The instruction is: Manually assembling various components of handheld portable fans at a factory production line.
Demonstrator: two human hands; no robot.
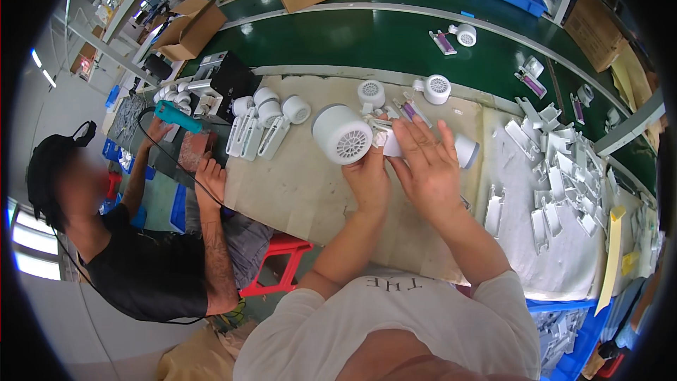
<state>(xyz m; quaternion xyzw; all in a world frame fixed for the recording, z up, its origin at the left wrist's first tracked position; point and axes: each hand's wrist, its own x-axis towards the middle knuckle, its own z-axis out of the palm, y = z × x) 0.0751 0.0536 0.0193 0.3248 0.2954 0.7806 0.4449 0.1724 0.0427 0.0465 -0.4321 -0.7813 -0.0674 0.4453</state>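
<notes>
My left hand (369, 182) is closed around the neck of a white cylindrical unit with a round slotted grille (342, 135), holding it above the worktable. Fingers outstretched, my right hand (429, 180) lies against a white piece (392, 144) joined beside that unit. The exact contact under the right palm is hidden. Just beyond my hands are a smaller grilled unit (371, 92) and another grilled unit (437, 89) with an open handle showing a purple strip (409, 109). One more white cylinder (466, 150) lies right of my right hand, partly covered by it.
Several assembled units (268, 111) stand at the left. Many loose white handle shells (557, 176) are heaped at the right. Beyond the table runs a green conveyor belt (317, 37) carrying a few units. A co-worker (141, 261) at the left holds a teal tool (178, 117).
</notes>
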